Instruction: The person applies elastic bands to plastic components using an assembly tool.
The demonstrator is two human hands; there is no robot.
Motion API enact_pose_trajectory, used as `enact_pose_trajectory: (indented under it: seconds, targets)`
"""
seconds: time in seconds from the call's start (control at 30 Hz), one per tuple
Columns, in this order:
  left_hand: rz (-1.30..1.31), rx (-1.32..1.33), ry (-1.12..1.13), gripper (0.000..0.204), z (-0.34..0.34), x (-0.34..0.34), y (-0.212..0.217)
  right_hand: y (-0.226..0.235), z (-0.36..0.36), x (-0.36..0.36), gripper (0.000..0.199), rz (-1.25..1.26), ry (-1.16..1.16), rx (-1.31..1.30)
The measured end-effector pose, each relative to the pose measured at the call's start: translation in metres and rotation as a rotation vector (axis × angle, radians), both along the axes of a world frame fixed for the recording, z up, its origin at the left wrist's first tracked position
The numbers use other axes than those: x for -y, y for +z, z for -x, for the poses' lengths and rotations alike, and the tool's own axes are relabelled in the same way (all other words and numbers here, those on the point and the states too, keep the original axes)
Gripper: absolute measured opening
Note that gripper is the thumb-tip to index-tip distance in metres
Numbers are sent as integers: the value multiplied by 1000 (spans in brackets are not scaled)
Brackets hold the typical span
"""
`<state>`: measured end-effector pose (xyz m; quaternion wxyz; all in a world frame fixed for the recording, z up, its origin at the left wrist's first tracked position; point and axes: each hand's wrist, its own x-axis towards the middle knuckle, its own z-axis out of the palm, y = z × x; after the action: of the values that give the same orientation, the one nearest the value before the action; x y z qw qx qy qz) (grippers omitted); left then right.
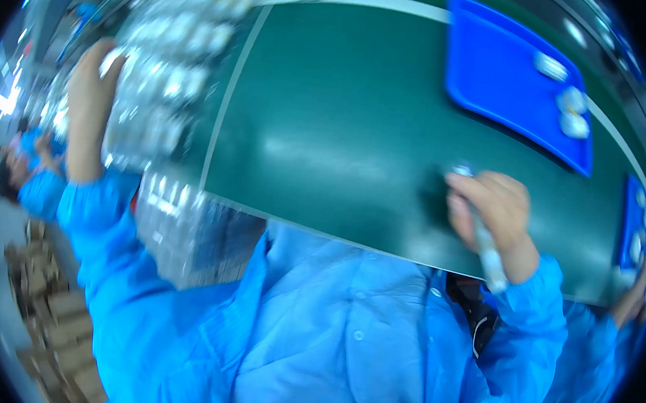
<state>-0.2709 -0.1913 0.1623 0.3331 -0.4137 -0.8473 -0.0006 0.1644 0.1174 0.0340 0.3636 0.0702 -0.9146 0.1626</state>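
Observation:
My left hand (94, 84) is at the edge of a clear plastic blister tray (170, 78), its thumb and fingers curled round the rim. The tray lies at the far left with rows of whitish pieces in its pockets, and it is smeared by motion. Over the green tabletop, my right hand (493, 206) grips a slim, whitish, pen-like stick (488, 258). One end of the stick pokes out past the thumb, while its long end slants down toward my wrist.
A blue tray (489, 78) at the far right holds a few small white rounded parts (573, 110). Another blue tray (631, 223) sits at the right rim near a co-worker's hand (633, 298). Stacked clear trays (186, 229) stand left of me; cardboard boxes (61, 310) lie beyond. Another person (29, 166) is at left.

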Motion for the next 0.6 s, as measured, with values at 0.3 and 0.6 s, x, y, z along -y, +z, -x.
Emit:
enact_pose_trajectory:
  seconds: [0.3,0.6]
  targets:
    - [99,252,-804,21,-217,-210,-33,-31,13,-13,22,163,39,77]
    - [-11,263,-1029,30,-276,-484,-129,-33,7,-16,21,251,102,72]
